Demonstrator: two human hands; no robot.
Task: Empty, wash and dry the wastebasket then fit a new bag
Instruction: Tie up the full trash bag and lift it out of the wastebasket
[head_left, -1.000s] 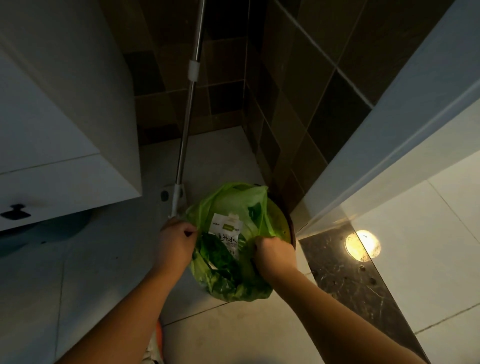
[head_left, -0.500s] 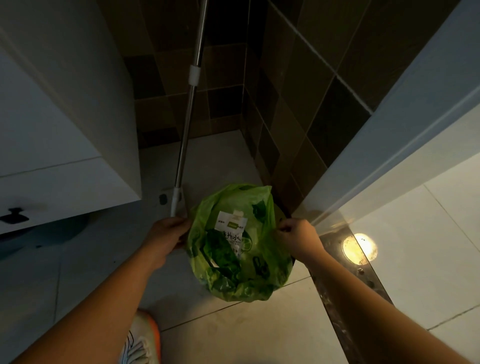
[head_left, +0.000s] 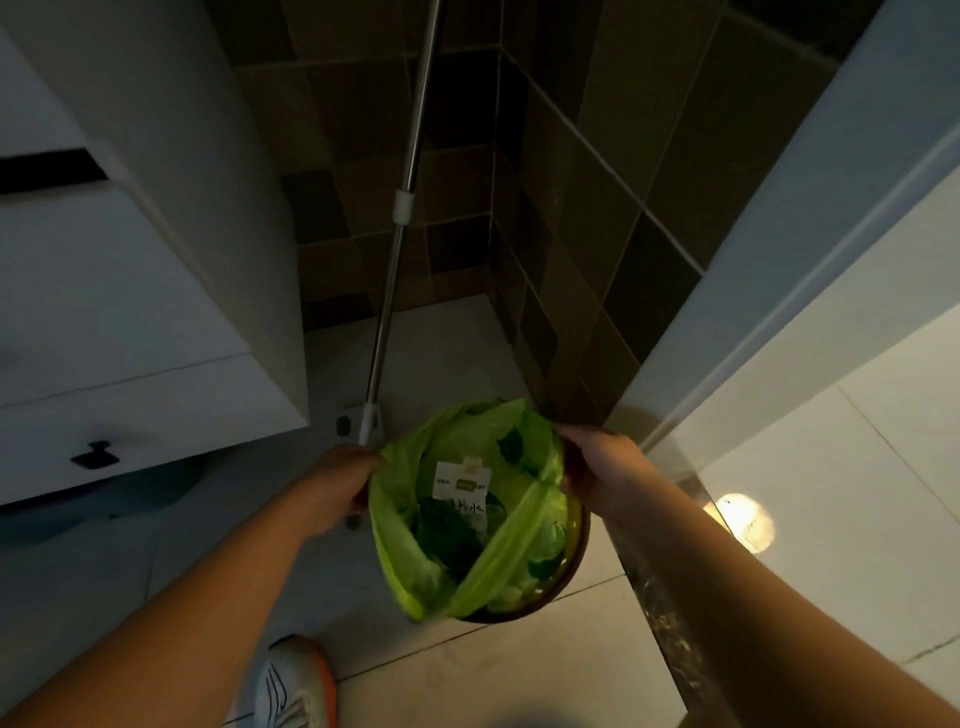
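Green plastic bin bag (head_left: 415, 566) pinched at both sides, sitting in the round dark wastebasket (head_left: 574, 564) on pale floor tiles.
Left hand (head_left: 335, 480) grips left edge, right hand (head_left: 597, 465) grips right edge; white printed packet (head_left: 462, 486) inside; metal mop pole (head_left: 400, 228) behind, white-orange shoe (head_left: 291, 686) below.

This is a home bathroom or utility corner. Dark brown and olive wall tiles (head_left: 597, 208) meet in a corner at twelve o'clock, above a pale tiled floor (head_left: 519, 675). A white cabinet (head_left: 130, 312) with a black knob (head_left: 92, 455) stands at nine to ten o'clock. A mop with a metal handle (head_left: 405, 197) leans into the corner. At three o'clock a white door frame (head_left: 805, 260) and a dark stone threshold (head_left: 660, 597) lead to a brighter tiled room.
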